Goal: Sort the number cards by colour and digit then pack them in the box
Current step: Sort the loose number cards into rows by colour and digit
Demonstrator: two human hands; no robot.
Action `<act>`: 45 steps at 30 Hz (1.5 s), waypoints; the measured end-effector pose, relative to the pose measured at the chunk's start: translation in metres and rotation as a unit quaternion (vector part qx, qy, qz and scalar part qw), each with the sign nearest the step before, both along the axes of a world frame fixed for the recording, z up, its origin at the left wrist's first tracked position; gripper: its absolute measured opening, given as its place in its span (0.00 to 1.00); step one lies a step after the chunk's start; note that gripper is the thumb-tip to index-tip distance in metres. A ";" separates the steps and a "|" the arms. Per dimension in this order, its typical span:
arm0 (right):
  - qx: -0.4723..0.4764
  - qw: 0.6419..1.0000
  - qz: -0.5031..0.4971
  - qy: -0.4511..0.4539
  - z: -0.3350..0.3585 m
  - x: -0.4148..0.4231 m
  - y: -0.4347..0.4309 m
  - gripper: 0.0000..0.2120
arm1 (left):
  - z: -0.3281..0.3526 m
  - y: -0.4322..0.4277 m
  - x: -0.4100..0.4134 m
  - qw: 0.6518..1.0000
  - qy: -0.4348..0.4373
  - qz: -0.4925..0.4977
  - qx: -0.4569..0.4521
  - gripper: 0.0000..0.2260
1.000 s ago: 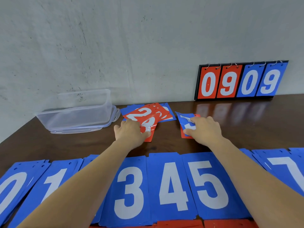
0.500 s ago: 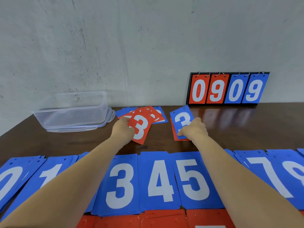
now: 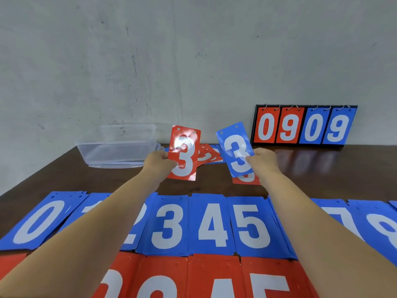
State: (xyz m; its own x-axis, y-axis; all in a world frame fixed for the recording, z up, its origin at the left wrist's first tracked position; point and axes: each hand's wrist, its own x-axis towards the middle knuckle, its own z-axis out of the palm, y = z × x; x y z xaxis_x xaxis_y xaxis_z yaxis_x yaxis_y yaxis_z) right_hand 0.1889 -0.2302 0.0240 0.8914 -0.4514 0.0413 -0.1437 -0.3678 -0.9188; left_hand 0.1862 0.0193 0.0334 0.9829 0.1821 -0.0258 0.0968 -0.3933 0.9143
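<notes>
My left hand (image 3: 158,164) pinches a red card with a white 3 (image 3: 184,153), held upright above the table. My right hand (image 3: 263,161) pinches a blue card with a 3 (image 3: 235,150), tilted a little left. Under the blue card a red card (image 3: 246,179) lies flat on the table. A small heap of mixed red and blue cards (image 3: 209,154) sits behind the hands. A row of blue card piles (image 3: 212,224) runs from 0 on the left to 8 on the right, with a row of red piles (image 3: 214,278) nearest me. The clear plastic box (image 3: 120,147) stands at the back left.
A black flip scoreboard (image 3: 305,125) showing red 0 9 and blue 0 9 leans on the grey wall at the back right. The box's lid (image 3: 116,165) lies under the box. Dark wooden table (image 3: 322,173) shows between the rows and the wall.
Both hands have lifted their cards off the table: the left raised the red 3 from the heap, the right raised the blue 3 off the red card.
</notes>
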 end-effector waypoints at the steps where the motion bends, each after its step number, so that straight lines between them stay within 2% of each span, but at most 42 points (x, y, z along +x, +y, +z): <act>1: -0.003 1.000 0.006 -0.004 0.003 -0.003 0.002 0.04 | 0.002 0.003 -0.005 1.000 -0.004 0.000 0.002 0.07; 4: 0.000 1.000 0.018 -0.022 0.011 -0.010 0.010 0.02 | 0.008 0.015 -0.022 1.000 -0.014 0.010 0.009 0.12; 9: 0.012 0.999 0.038 -0.030 0.016 -0.025 0.030 0.04 | 0.011 0.044 -0.047 1.000 -0.013 0.027 -0.008 0.09; 12: 0.014 0.999 0.034 -0.029 0.021 -0.035 0.042 0.09 | 0.013 0.062 -0.062 0.999 -0.016 0.035 -0.020 0.04; 16: 0.011 0.998 0.038 -0.039 0.029 -0.050 0.057 0.14 | 0.017 0.085 -0.083 0.999 -0.019 0.035 -0.037 0.06; 21: 0.033 0.998 0.040 -0.043 0.030 -0.070 0.078 0.15 | 0.020 0.119 -0.108 0.998 -0.024 0.035 -0.042 0.09; 31: 0.069 0.996 0.043 -0.038 0.021 -0.127 0.121 0.09 | 0.015 0.176 -0.165 0.998 -0.005 0.018 -0.061 0.03; 34: 0.052 0.997 0.045 -0.036 0.015 -0.145 0.130 0.01 | 0.011 0.184 -0.177 0.998 0.006 0.013 -0.058 0.05; 38: 0.002 0.998 0.061 0.010 0.007 -0.154 0.140 0.12 | 0.002 0.184 -0.192 0.996 0.017 -0.003 -0.083 0.05; 43: 0.008 0.995 0.081 0.064 0.000 -0.157 0.155 0.13 | -0.003 0.174 -0.212 0.998 0.028 -0.027 -0.051 0.06; 45: -0.023 0.992 0.101 0.071 -0.005 -0.155 0.160 0.14 | -0.001 0.165 -0.220 0.998 0.032 -0.036 -0.035 0.06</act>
State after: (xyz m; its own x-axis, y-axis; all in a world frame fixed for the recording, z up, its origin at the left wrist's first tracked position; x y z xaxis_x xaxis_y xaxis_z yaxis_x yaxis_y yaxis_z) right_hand 0.0336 -0.0701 0.0190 0.9615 -0.2642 -0.0752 -0.1902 -0.4429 -0.8761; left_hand -0.0341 0.1840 0.0320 0.9895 0.1060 -0.0986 0.1290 -0.3370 0.9326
